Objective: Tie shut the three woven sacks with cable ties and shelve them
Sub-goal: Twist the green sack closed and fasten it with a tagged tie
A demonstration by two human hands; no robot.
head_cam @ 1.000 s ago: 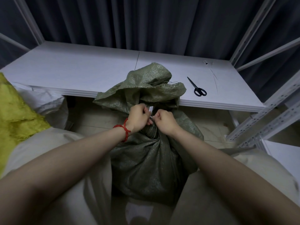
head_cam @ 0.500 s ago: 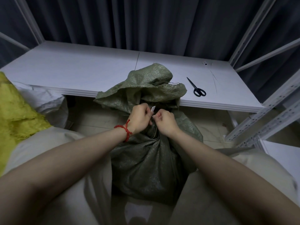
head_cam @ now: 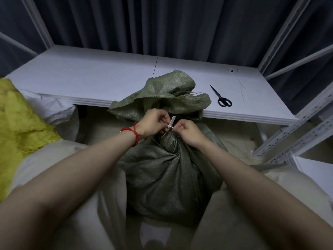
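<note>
A dark green woven sack (head_cam: 169,177) stands on the floor between my knees, its neck gathered and its loose top flopped back over the shelf edge. A white cable tie (head_cam: 170,124) wraps the neck, its tail sticking up between my hands. My left hand (head_cam: 153,122), with a red string at the wrist, pinches the tie from the left. My right hand (head_cam: 187,131) is closed on the tie and the sack's neck from the right. A yellow woven sack (head_cam: 19,120) lies at the far left, and a white woven sack (head_cam: 59,112) behind it.
A low white shelf board (head_cam: 100,80) spans the view ahead, with black scissors (head_cam: 220,96) lying on its right part. Grey perforated shelf uprights (head_cam: 295,134) stand at the right. Dark curtains hang behind.
The cable tie's tail now sticks out longer and tilted between my hands, and my hands have drawn slightly apart. The sack has stayed in place.
</note>
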